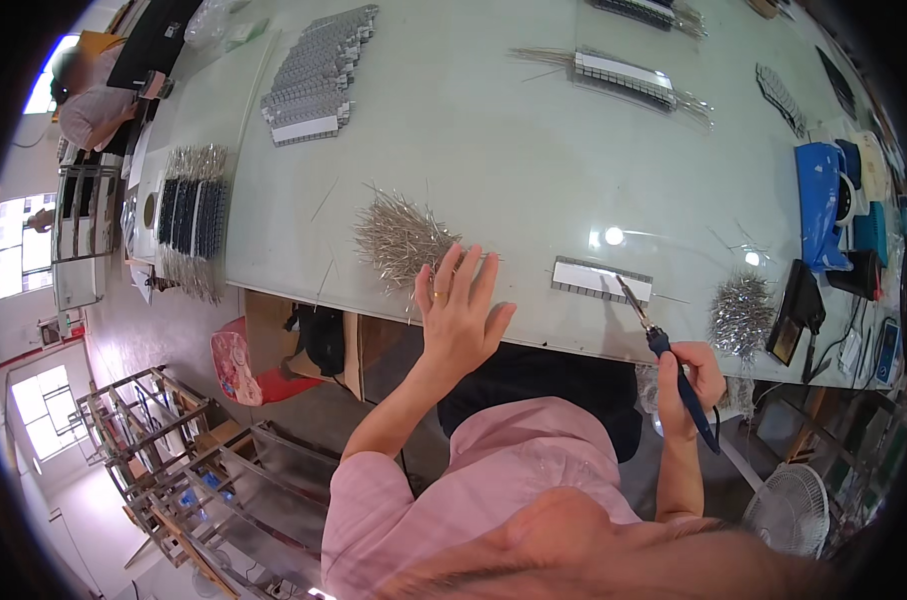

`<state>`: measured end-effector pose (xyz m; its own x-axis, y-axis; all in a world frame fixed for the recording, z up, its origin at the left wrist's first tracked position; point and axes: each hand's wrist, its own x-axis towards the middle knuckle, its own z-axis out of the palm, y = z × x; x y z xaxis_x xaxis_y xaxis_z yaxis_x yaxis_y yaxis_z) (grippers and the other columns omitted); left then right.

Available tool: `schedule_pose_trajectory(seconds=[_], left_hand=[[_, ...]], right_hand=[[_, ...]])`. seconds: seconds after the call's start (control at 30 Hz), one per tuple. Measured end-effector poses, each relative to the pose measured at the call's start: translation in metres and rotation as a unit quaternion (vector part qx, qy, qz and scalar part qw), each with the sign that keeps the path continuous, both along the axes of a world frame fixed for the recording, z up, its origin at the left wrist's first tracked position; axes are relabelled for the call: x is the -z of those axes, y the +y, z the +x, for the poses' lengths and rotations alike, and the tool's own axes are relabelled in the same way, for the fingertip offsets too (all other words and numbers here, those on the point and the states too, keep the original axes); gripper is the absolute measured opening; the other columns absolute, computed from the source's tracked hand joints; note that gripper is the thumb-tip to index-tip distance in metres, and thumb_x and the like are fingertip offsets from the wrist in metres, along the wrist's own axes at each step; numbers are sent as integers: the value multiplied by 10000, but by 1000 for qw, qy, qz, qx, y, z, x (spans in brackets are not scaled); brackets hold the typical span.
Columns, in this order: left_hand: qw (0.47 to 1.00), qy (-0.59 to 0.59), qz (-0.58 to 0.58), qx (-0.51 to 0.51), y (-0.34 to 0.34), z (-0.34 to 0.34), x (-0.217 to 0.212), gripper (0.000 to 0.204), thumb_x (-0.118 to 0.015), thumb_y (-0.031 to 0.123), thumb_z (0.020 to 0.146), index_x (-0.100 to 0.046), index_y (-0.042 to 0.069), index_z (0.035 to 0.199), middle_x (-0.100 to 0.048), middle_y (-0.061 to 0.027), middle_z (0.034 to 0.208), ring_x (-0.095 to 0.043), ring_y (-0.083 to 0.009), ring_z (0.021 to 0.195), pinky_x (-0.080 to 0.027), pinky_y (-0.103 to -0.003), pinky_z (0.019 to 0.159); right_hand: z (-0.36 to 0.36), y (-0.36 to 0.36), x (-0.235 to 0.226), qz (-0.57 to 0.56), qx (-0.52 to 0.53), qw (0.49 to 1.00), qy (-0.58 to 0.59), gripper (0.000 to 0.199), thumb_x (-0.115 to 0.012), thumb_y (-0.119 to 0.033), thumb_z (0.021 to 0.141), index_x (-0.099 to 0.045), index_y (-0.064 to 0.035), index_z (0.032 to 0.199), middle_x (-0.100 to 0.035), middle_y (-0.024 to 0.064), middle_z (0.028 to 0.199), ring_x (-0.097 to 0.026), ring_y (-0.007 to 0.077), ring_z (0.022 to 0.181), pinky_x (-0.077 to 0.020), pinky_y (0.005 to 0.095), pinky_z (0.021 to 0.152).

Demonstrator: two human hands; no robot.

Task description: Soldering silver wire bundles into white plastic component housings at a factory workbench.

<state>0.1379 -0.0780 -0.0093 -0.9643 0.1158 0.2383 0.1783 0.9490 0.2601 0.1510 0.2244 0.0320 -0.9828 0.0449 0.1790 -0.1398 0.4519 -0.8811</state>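
Observation:
My left hand [462, 310] rests with fingers spread on the near edge of a pile of thin silvery wire pins [402, 232]. Part of the pile is hidden under the fingertips. In my right hand [690, 384] is a soldering iron [660, 342] with a dark blue handle, its metal tip slanting toward a narrow white strip with grey gridded edges [582, 277]. The tip meets or hovers just over the strip's right half; I cannot tell which. A thin wire sticks out from the strip's right end. The strip lies flat near the table's front edge.
A tangled silvery wire clump [742, 312] sits right of the strip. Stacked grey gridded strips [319, 75] lie far left; dark strips with wire ends [191, 215] nearer. A wired strip [624, 78] lies farther back. Blue object [821, 205] at right, fan [789, 505] below, another person [94, 100] upper left.

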Motion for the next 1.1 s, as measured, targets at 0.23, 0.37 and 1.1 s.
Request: schedule_pose_trajectory(seconds=[0.23, 0.37, 1.1], left_hand=[[997, 8, 47, 59, 18, -4, 5, 559, -681, 327, 826, -584, 54, 1303, -524, -83, 1314, -453, -258, 1264, -230, -519, 1097], [996, 4, 41, 82, 23, -8, 6, 578, -691, 343, 816, -582, 61, 1309, -527, -75, 1309, -464, -249, 1251, -244, -505, 1088], [995, -7, 40, 97, 24, -10, 5, 600, -707, 336, 796, -576, 70, 1319, -524, -60, 1319, -467, -234, 1252, -248, -498, 1081]], right_hand=[[-13, -26, -8, 28, -49, 998, 24, 131, -730, 1, 774, -645, 21, 871, -656, 133, 763, -639, 201, 640, -504, 282, 601], [-18, -33, -13, 28, -70, 997, 15, 147, -745, 4, 753, -656, 17, 870, -660, 129, 758, -647, 206, 625, -511, 287, 582], [-45, -66, -19, 44, -146, 988, 24, 160, -750, 22, 749, -637, 12, 862, -635, 91, 731, -629, 171, 605, -486, 261, 561]])
